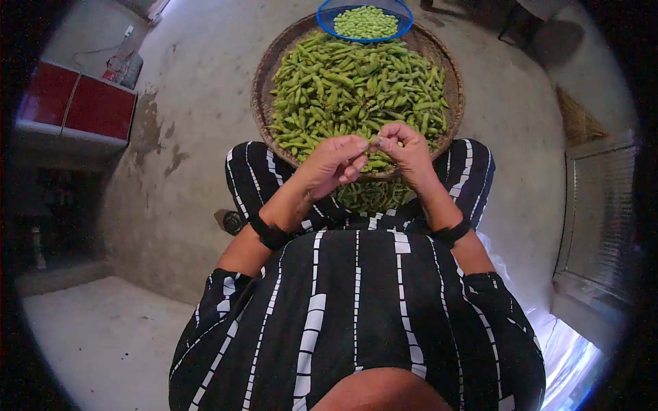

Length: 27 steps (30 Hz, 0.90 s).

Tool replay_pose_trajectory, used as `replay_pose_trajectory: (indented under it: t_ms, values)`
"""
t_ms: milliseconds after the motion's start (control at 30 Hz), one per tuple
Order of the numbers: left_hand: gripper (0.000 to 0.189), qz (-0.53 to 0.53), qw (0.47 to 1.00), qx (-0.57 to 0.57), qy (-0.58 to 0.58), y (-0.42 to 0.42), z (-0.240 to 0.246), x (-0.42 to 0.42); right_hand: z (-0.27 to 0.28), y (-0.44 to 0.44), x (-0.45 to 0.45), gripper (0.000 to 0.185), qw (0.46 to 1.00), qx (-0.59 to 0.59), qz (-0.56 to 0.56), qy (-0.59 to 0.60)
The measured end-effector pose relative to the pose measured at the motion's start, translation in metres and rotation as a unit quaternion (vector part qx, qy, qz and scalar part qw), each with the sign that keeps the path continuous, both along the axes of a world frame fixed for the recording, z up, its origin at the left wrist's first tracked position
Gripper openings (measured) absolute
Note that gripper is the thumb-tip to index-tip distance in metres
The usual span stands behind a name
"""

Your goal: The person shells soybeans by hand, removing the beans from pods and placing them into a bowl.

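Note:
A round woven basket tray full of green soybean pods lies before me. Over its near edge, my left hand and my right hand meet at the fingertips. Between them they pinch a small green pod, largely hidden by the fingers. At the tray's far edge sits a blue-rimmed mesh sieve with shelled green beans in it. Below the tray's near edge, between my legs, a heap of darker green pods or shells shows.
A red-fronted cabinet stands at the left on the concrete floor. A small dark object lies beside my left knee. At the right are a pale slatted panel and a straw broom head.

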<state>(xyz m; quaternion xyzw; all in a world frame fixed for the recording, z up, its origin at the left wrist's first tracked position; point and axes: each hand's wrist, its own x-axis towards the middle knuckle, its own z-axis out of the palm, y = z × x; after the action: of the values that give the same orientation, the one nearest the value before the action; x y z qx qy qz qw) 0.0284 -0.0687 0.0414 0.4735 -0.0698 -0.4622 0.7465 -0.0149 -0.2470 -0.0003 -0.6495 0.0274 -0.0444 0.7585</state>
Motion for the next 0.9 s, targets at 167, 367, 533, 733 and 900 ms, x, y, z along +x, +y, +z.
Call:
replay_pose_trajectory:
  t_ms: [167,367,533,733,900]
  values:
    - [0.024,0.036,0.999,0.016,-0.007,-0.004,-0.003,-0.004,-0.002,0.006,-0.001,0.01,0.999,0.018,-0.028,-0.001]
    - [0.025,0.189,0.971,0.056,-0.132,-0.017,-0.012,-0.016,-0.001,0.012,-0.001,0.011,0.998,0.039,-0.052,-0.02]
    - [0.021,0.242,0.922,0.1,-0.286,-0.021,-0.017,-0.015,0.001,0.013,0.0,0.013,0.998,0.03,-0.055,-0.018]
    - [0.021,0.177,0.759,0.172,-0.602,-0.017,-0.017,-0.008,0.001,0.008,0.0,0.032,0.996,-0.011,0.05,0.076]
    - [0.013,0.151,0.961,0.108,-0.204,-0.019,-0.017,-0.005,0.0,0.01,0.0,0.031,0.996,-0.078,0.028,0.025]
